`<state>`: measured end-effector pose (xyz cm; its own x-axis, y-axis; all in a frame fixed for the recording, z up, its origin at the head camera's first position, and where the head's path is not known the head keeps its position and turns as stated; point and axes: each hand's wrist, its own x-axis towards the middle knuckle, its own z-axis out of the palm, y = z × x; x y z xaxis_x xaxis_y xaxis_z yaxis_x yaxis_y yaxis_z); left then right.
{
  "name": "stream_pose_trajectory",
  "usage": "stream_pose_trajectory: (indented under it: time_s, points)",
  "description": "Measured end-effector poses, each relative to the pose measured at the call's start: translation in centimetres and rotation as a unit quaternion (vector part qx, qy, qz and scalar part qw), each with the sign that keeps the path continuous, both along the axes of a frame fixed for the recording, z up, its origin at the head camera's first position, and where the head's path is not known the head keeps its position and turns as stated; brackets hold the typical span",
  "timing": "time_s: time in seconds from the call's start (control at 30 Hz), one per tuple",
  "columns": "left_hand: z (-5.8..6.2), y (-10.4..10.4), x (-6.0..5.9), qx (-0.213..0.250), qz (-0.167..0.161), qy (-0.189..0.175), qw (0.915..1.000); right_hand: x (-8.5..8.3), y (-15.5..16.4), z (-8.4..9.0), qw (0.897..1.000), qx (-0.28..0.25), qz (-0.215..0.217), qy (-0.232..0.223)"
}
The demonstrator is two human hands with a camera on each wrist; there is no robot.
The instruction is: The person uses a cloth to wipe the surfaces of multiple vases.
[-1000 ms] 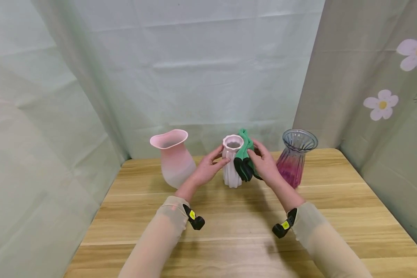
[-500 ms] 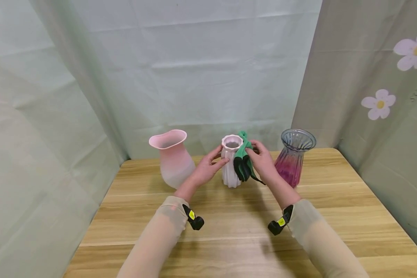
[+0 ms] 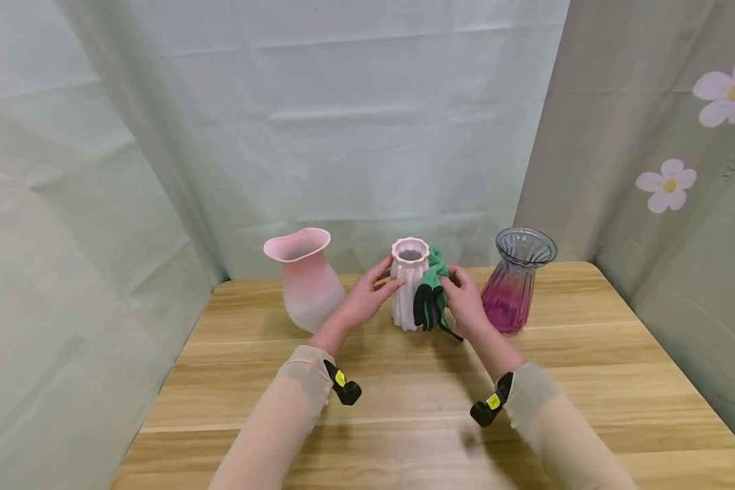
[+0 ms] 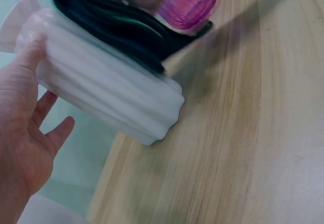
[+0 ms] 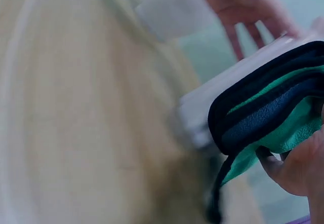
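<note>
My left hand [image 3: 367, 296] steadies the white ribbed vase [image 3: 409, 282]: thumb near the rim, fingers fairly straight against its left side, as the left wrist view also shows. My right hand [image 3: 463, 299] grips the folded green-and-black cloth [image 3: 430, 299], fingers curled around it, pressing it against the vase's right side.

The vase stands upright, long axis vertical, at mid-table toward the far edge. The cloth lies directly right of the vase, touching it, between vase and right palm; its folds run up and down along the ribs. The right hand is the nearer one to the cloth; the left touches only the vase.

Count: three vases, namely a pink vase [image 3: 305, 279] left, the white one centre, a purple glass vase [image 3: 517, 282] right. One cloth. One wooden table [image 3: 404, 415].
</note>
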<state>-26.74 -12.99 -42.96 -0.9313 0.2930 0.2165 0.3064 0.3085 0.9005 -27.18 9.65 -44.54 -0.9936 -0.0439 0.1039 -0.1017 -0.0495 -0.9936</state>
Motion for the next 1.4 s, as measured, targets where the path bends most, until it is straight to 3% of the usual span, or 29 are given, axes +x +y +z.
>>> stream_pose_trajectory:
  time_s: [0.1,0.23,0.73,1.13,1.4]
  points:
    - [-0.1,-0.1,0.0,-0.017,0.004,0.000,0.9999,0.0,0.1,-1.7,0.999,0.010,-0.005,-0.034]
    - [-0.2,-0.1,0.0,-0.026,0.009,-0.001,0.9996,-0.2,0.0,-3.0,0.999,0.018,-0.014,-0.044]
    - [-0.6,0.0,0.2,-0.002,0.022,-0.018,0.9996,0.1,0.0,-3.5,0.999,0.012,0.002,-0.033]
    - [-1.0,0.4,0.1,0.015,0.025,-0.005,0.9996,0.0,0.0,-3.0,0.999,0.015,-0.016,-0.026]
    - [-1.1,0.4,-0.1,0.011,0.025,0.005,0.9996,-0.1,-0.1,0.2,0.999,-0.031,-0.002,0.008]
